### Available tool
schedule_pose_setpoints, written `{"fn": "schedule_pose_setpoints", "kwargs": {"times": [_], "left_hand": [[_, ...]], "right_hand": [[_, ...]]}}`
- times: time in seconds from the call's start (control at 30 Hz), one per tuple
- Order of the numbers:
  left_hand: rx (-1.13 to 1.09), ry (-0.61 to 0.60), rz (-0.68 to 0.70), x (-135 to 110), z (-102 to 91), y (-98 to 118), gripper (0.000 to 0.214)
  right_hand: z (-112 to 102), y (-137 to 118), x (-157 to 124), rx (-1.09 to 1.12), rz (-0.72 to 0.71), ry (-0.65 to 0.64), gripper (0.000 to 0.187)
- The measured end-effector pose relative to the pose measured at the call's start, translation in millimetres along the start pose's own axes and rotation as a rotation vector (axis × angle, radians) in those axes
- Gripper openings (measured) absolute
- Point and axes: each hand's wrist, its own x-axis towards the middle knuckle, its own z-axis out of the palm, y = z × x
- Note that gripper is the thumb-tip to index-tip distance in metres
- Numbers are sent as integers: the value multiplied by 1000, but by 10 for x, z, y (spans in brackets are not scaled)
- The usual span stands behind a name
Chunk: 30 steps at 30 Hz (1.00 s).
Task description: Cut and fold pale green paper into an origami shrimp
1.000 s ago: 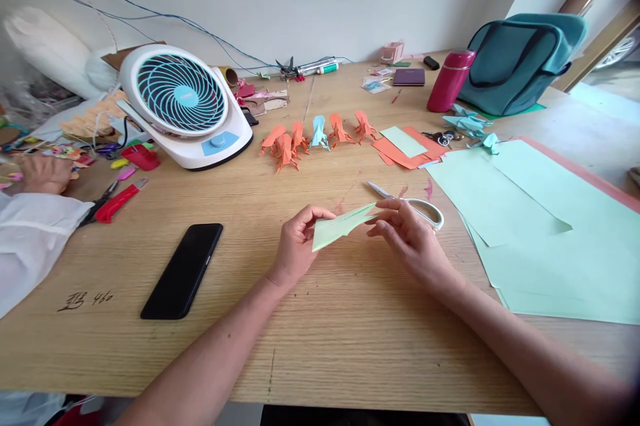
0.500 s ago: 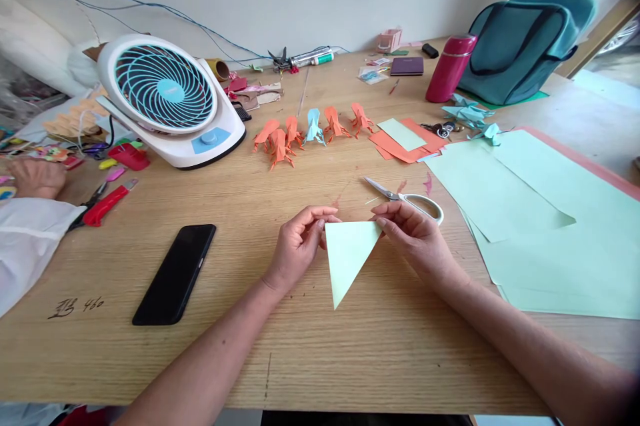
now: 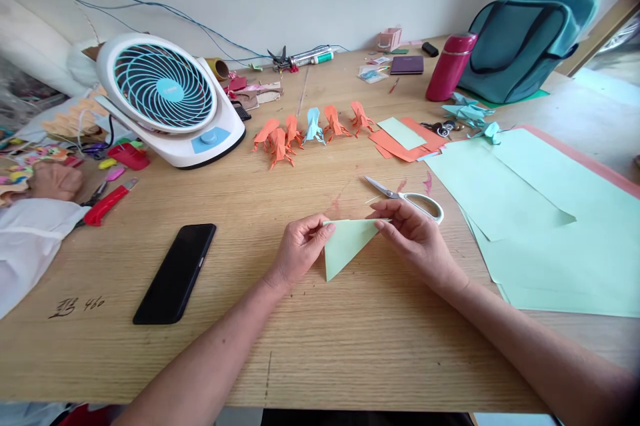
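A folded piece of pale green paper (image 3: 346,246), triangular with its point hanging down, is held between both my hands above the table. My left hand (image 3: 303,247) pinches its upper left corner between thumb and fingers. At the upper right corner, my right hand (image 3: 415,236) grips the paper the same way. Just behind my right hand lie scissors (image 3: 423,205) with white handles, blades pointing left. Beyond them stand several folded orange paper figures (image 3: 280,146) and one blue paper figure (image 3: 313,127).
Large pale green sheets (image 3: 565,266) cover the right side. A black phone (image 3: 175,274) lies left of my arm, and a fan (image 3: 165,89) stands behind it. Another person's hand (image 3: 56,179) rests at the far left near a red utility knife (image 3: 107,204). A pink flask (image 3: 451,67) stands at back right.
The paper has tilted between my hands, so its hanging point looks shorter and higher. My left thumb now lies over its corner. The other person's hand has shifted right.
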Motion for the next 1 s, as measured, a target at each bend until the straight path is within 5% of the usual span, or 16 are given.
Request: {"fn": "schedule_pose_setpoints", "kwargs": {"times": [0.4, 0.53, 0.73, 0.87, 1.0], "left_hand": [[43, -221, 77, -29, -1, 52, 41], [59, -126, 60, -14, 8, 36, 41], [-101, 94, -56, 26, 8, -57, 42], [-211, 58, -103, 15, 35, -98, 42], [-211, 3, -132, 5, 47, -90, 40]], "right_hand": [[-8, -36, 44, 15, 128, -12, 29], [-17, -90, 43, 33, 124, -34, 32], [26, -136, -9, -47, 154, -273, 27], [67, -124, -56, -338, 143, -371, 33], [73, -123, -64, -344, 162, -372, 33]]}}
